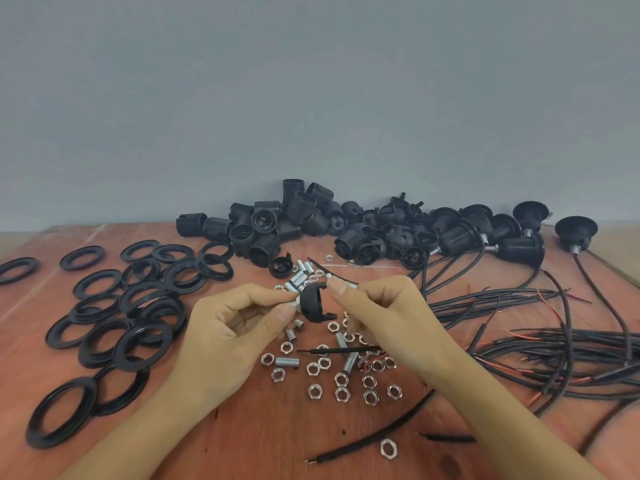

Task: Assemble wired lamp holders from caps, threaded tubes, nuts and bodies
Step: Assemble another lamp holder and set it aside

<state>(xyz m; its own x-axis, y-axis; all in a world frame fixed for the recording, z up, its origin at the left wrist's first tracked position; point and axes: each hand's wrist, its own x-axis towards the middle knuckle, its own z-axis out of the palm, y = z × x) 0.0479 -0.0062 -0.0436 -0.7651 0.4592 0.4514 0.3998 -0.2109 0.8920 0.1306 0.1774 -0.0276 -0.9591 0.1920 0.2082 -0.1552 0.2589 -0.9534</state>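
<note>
Reddish wooden tabletop point(270, 420) beneath a grey wall point(311, 98); your right hand point(381, 306) pinches the black plastic domed cap point(313, 301) by its rim, above the loose steel nuts point(315, 391); your left hand point(225, 323) pinches a short silver threaded tube point(295, 301) against its centre, probably to thread it in straight.

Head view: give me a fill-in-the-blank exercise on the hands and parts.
The right hand pinches the black plastic cap ____ the reddish wooden table.
The left hand pinches a small metal part, ____ in colour, beside the cap.
The flat black plastic rings lie to the person's ____.
The black insulated wires lie to the person's ____.
Answers: above; silver; left; right.
</note>
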